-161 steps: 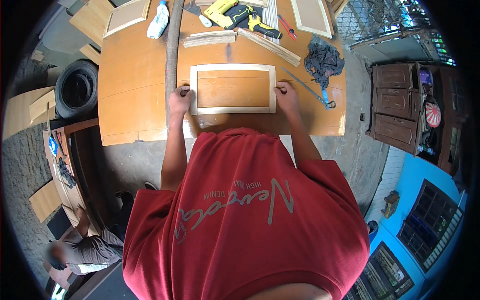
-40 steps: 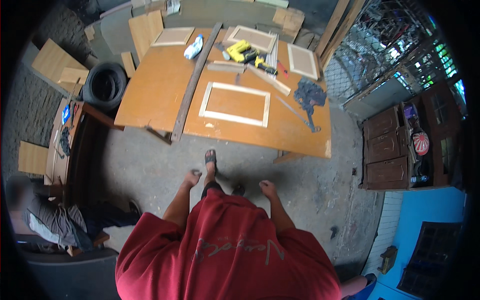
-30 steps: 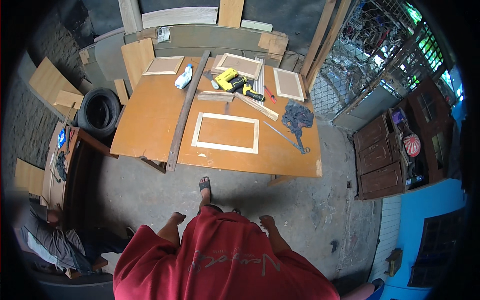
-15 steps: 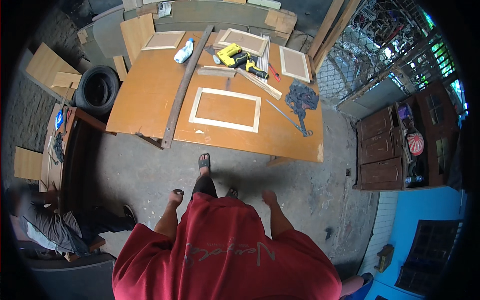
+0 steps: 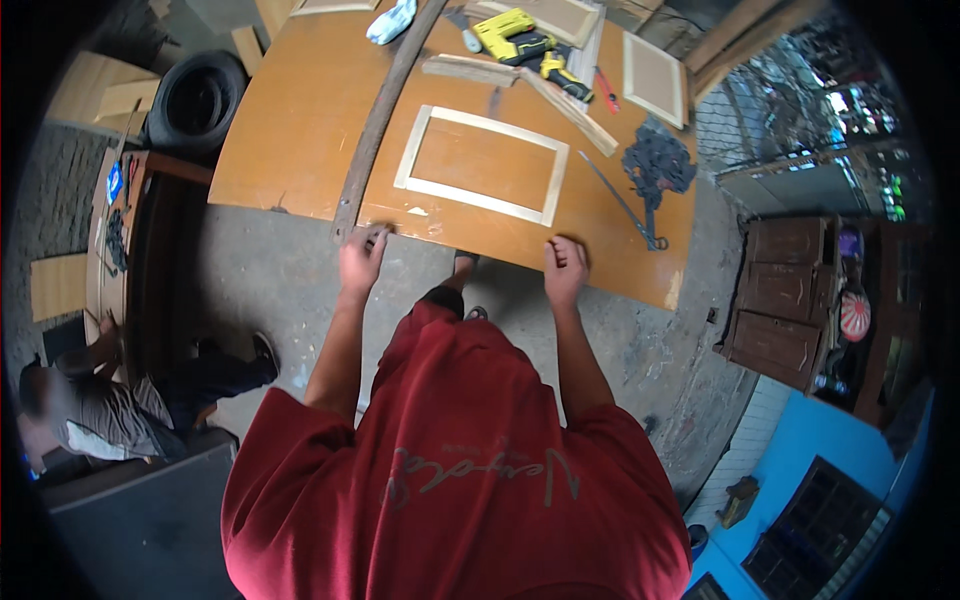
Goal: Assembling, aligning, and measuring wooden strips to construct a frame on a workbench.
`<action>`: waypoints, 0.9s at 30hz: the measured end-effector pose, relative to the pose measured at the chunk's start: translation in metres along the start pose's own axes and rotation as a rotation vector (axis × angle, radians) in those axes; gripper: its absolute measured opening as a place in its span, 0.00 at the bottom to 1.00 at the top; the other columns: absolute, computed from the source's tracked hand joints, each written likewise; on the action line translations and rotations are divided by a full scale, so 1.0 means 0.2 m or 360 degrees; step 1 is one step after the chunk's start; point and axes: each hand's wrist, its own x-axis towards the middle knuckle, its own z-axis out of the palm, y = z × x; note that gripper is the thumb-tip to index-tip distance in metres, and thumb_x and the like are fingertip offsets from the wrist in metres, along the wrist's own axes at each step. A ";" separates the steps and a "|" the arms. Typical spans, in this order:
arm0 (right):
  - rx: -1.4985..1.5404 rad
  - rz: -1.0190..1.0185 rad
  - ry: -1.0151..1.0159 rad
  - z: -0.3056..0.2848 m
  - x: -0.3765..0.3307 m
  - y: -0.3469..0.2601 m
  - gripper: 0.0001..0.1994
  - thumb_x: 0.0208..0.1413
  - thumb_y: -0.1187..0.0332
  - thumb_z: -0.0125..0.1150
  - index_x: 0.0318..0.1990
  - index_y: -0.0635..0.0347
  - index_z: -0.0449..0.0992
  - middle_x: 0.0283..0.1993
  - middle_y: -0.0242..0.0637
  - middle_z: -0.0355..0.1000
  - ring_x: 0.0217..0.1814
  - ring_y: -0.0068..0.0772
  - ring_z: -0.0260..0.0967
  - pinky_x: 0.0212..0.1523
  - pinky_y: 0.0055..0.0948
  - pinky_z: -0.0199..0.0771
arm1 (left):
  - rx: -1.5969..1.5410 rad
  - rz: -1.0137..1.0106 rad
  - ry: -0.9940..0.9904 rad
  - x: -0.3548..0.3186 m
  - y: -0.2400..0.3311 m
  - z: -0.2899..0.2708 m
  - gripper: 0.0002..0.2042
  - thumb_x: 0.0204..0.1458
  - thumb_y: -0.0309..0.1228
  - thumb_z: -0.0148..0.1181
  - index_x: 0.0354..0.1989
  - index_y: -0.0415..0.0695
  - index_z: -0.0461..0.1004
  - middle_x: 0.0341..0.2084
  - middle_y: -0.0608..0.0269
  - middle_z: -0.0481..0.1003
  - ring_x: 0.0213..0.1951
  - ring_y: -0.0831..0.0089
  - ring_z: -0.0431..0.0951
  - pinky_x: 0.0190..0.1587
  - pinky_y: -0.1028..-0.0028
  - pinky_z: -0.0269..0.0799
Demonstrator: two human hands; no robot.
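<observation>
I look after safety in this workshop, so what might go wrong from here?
The left hand is close to the long dark bar, whose near end reaches the edge of the table; a knock might shift it. The light wooden frame lies near that edge, so a bump could slide it.

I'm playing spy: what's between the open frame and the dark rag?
In the head view, a thin metal tool slants between the open frame and the dark rag, and one end of a plank pokes in there too.
</observation>
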 end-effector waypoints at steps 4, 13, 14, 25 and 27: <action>-0.0335 -0.0193 -0.0082 0.01 0.10 0.04 0.13 0.56 0.69 0.71 0.48 0.61 0.81 0.49 0.44 0.76 0.49 0.49 0.76 0.51 0.42 0.78 | -0.0008 0.0278 0.0083 0.20 0.09 0.09 0.09 0.58 0.32 0.68 0.44 0.43 0.84 0.43 0.58 0.82 0.41 0.58 0.83 0.45 0.64 0.80; -0.0424 -0.0322 -0.0152 0.06 0.17 0.11 0.15 0.53 0.66 0.76 0.47 0.60 0.83 0.50 0.44 0.77 0.52 0.49 0.77 0.54 0.42 0.79 | 0.0253 0.0599 -0.0044 0.45 0.07 0.12 0.13 0.55 0.31 0.71 0.48 0.44 0.84 0.47 0.58 0.81 0.49 0.58 0.80 0.52 0.63 0.76; -0.0403 -0.0321 -0.0162 0.06 0.18 0.11 0.15 0.52 0.66 0.76 0.47 0.60 0.83 0.50 0.45 0.77 0.52 0.49 0.77 0.54 0.42 0.79 | 0.0285 0.0652 -0.0055 0.47 0.07 0.11 0.14 0.55 0.32 0.71 0.49 0.45 0.84 0.47 0.59 0.81 0.48 0.58 0.80 0.51 0.63 0.77; -0.0416 -0.0246 -0.0205 0.08 0.20 0.05 0.17 0.49 0.66 0.79 0.45 0.60 0.82 0.50 0.44 0.75 0.53 0.50 0.75 0.52 0.43 0.78 | 0.0379 0.0679 -0.0079 0.48 0.07 0.11 0.18 0.52 0.32 0.73 0.52 0.45 0.81 0.46 0.59 0.80 0.46 0.58 0.78 0.51 0.62 0.76; -0.0408 -0.0233 -0.0224 0.08 0.20 0.06 0.17 0.49 0.66 0.79 0.45 0.59 0.82 0.51 0.44 0.75 0.53 0.50 0.75 0.53 0.43 0.78 | 0.0388 0.0650 -0.0061 0.47 0.07 0.11 0.17 0.51 0.33 0.74 0.50 0.46 0.83 0.47 0.60 0.80 0.47 0.58 0.79 0.51 0.63 0.75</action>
